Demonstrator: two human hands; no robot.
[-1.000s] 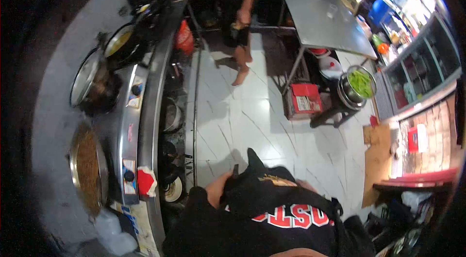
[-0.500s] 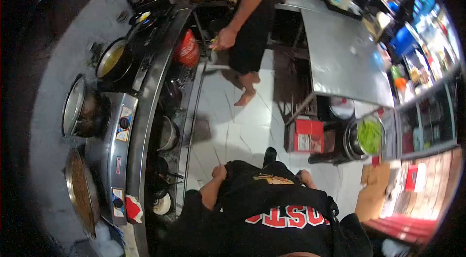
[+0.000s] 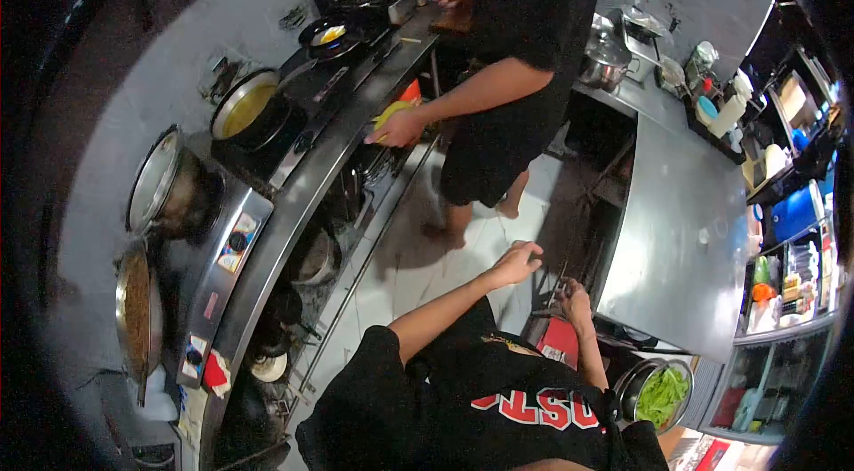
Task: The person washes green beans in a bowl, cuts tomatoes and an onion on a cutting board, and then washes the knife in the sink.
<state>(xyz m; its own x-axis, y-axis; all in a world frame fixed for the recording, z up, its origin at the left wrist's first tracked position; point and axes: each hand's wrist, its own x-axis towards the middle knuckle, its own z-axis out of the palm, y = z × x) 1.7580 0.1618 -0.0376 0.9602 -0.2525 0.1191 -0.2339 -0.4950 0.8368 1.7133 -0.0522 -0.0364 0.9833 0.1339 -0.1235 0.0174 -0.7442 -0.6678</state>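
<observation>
My left hand [image 3: 518, 259] is stretched out in front of me over the tiled floor [image 3: 405, 271], fingers loosely bent, holding nothing. My right hand [image 3: 574, 295] is raised beside it, close to the near corner of the steel table [image 3: 680, 231] and some thin metal rods; its fingers are too small to read. I wear a black shirt with red letters [image 3: 534, 409]. Another person in black [image 3: 525, 44] stands ahead at the stove, pressing a yellow cloth [image 3: 390, 113] on the stove's front edge.
The long steel stove [image 3: 294, 195] runs along the left with a pot of yellow liquid [image 3: 245, 106], a lidded pot [image 3: 156, 177], a pan of brown food [image 3: 133, 311] and a small frying pan [image 3: 329, 33]. A bowl of greens [image 3: 660, 393] sits under the table.
Both my hands have left my shirt at the waist and reached forward. The view has tilted up. The other person has come closer and now wipes the stove edge.
</observation>
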